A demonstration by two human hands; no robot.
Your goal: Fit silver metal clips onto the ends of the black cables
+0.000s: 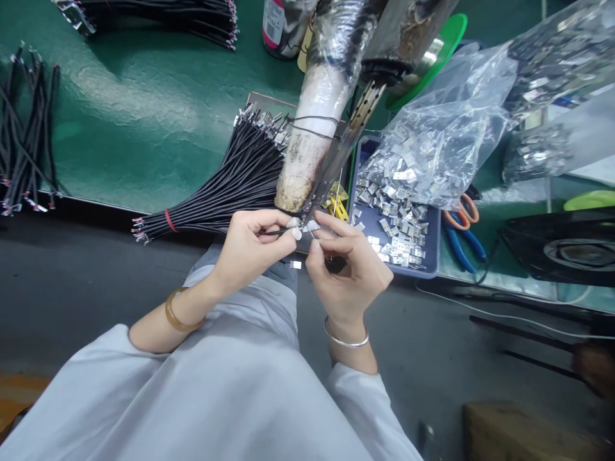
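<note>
My left hand (257, 240) is closed, its thumb and fingertips pinching a thin black cable close to the cable's end. A small silver metal connector (311, 226) sits at that end, just beyond my fingertips. My right hand (343, 259) is closed in a pinch on a thin silvery wire (311, 235), which looks like solder wire and reaches the connector. Directly above, a soldering iron (331, 163) slants down with its tip close to the connector; contact cannot be made out. Behind my left hand lies a bundle of black cables (230, 176) tied with a red band.
A blue tray (435, 246) of loose metal connector shells and a plastic bag (446, 128) stands at right. Beyond it are blue-handled pliers (464, 246), orange-handled scissors (464, 214) and a black fan-like device (567, 246). More cable bundles (29, 128) lie left. A wrapped white tube (312, 121) hangs overhead.
</note>
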